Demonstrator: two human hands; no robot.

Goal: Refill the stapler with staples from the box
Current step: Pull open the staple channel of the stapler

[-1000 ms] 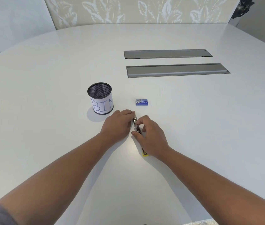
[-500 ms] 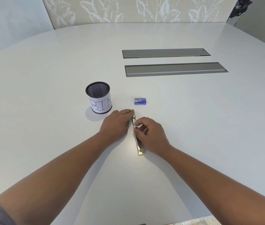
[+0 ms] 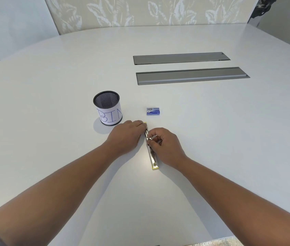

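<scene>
On the desk (image 3: 52, 103) directly in front of us lies the stapler (image 3: 151, 155), swung open flat into a long thin metal strip with a yellow tip at its near end; its far end runs under our fingers. We judge it stiff, fairly light, and slick on this glossy top, so it wants pinning at one end while the other end is worked. Our left hand (image 3: 125, 137) lies palm down over the far end, fingers curled onto it, a sliver of yellow showing at the fingertips. Our right hand (image 3: 165, 144) is closed in a narrow pinch on the metal channel around the middle of the stapler; whether any staples sit between the fingers we cannot tell. The best hold looks to be the long side walls of the channel, not the spring end.

Just beyond the stapler sits the small blue box (image 3: 153, 111), shut as far as we can see, light and easy to knock, near but not touching. Beyond the stapler to the left stands a mesh cup (image 3: 107, 108) labelled BIN, close to our left hand. Well beyond the stapler lie two grey flush panels (image 3: 192, 75). To the stapler's right and on its near side the desk is bare, with its edges well away.
</scene>
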